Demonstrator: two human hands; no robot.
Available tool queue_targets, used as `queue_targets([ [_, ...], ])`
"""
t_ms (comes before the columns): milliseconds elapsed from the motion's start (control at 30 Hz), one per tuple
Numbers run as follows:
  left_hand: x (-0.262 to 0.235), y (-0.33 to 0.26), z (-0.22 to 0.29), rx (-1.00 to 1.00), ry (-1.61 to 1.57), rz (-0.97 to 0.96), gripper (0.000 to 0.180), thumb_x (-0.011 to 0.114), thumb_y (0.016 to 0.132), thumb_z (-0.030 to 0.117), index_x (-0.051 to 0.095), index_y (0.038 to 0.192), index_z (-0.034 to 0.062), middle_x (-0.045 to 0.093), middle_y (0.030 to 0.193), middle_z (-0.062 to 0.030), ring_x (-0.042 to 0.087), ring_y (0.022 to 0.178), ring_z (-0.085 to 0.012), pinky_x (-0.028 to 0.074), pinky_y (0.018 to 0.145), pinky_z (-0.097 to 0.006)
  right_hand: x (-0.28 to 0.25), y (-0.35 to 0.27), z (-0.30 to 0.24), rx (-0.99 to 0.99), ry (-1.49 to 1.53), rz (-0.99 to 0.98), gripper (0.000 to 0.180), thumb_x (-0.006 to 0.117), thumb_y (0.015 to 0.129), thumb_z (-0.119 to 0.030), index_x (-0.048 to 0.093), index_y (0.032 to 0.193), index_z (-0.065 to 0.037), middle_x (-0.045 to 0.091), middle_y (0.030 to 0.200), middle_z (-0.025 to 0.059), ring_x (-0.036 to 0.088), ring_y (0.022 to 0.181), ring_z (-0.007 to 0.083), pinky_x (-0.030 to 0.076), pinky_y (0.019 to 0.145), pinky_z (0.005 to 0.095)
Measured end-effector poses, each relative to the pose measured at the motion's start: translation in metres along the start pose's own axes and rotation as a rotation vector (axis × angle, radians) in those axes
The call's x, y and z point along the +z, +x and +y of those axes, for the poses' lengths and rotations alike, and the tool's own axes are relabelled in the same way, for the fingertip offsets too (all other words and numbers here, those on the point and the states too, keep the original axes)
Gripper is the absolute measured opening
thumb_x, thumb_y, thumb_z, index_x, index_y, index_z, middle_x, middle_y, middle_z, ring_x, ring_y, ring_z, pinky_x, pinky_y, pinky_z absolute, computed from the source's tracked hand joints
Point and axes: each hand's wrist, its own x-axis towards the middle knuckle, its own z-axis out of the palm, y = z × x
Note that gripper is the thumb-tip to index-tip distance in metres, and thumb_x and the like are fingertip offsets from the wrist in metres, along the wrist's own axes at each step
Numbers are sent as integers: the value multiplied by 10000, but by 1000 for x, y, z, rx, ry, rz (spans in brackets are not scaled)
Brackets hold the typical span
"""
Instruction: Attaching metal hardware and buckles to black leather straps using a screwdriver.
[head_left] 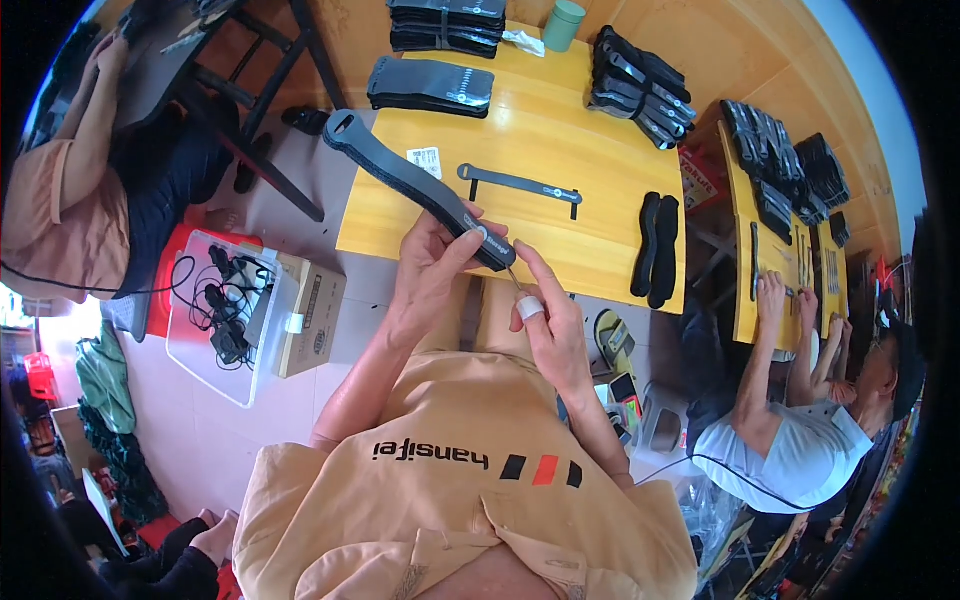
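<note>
A long dark grey strap [395, 178] with a looped far end is held above the near edge of the yellow table [600, 160]. My left hand [430, 262] is closed around its near part, thumb on top. My right hand [556, 330] pinches a thin metal-shafted tool [514, 277], whose tip meets the near end of the strap; its handle is hidden in the fingers. White tape wraps one finger of that hand. Beyond the hands, a similar strap [520, 183] lies across two small black pieces on the table.
Strap stacks [430, 85] and bundles [642, 85] sit at the table's far side, near a green canister [563, 25]. Two black padded strips [655, 250] lie at right. A clear bin [225, 330] of black cables stands left. Other people [790, 450] sit at both sides.
</note>
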Motion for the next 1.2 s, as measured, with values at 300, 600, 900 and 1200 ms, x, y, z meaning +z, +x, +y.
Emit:
queue_targets([
  [300,-3,-1,-1,-2,-51,18,241,544,874,106,454,1091,48,620,985,-142,614,916,-175,518,789,-298,-1,1,0,56,137,-70,575,372,808,56,366,1353,-127,455,634,57,474,576,118,405,563,240],
  [600,0,-4,-15,255,123,-26,240,519,855,-14,445,1082,9,597,1023,-144,579,970,-177,469,847,-280,4,3,2,32,39,1,602,343,776,96,417,1326,-138,507,680,83,478,548,117,418,538,259],
  [900,5,-7,-12,77,0,100,236,511,872,25,423,1091,18,599,1019,-145,583,942,-157,474,830,-266,7,2,0,307,565,-28,473,396,883,-20,411,1335,-158,461,638,-5,370,482,38,304,427,169],
  [1200,3,-6,-19,263,232,36,225,516,863,-1,435,1073,-1,603,1005,-141,580,932,-147,472,816,-264,17,6,19,-146,-37,138,599,429,763,87,455,1306,-164,502,620,78,472,464,147,403,431,282],
])
